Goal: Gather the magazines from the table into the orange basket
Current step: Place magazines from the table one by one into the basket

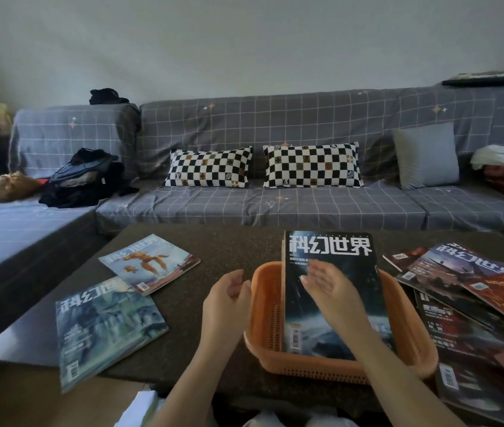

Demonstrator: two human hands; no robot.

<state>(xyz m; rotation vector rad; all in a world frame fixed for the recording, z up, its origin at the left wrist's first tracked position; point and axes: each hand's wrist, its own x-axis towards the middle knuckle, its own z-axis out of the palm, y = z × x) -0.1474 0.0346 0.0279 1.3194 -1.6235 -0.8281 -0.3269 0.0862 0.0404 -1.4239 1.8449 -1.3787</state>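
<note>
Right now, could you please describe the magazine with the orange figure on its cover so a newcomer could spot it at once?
Start at the dark table in front of the grey sofa, then look left of the orange basket. Two magazines lie flat there; it is the farther one, the magazine with the orange figure. Its neighbour, the blue-green magazine, lies nearer the table's front edge.

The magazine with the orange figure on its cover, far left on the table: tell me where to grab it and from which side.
Take the orange-figure magazine by its near-left corner, with the left hand coming from the basket side. It lies flat and overlaps the blue-green magazine, so that corner is probably slightly raised, leaving room for fingertips underneath. Its other edges lie flush on the table.
</note>
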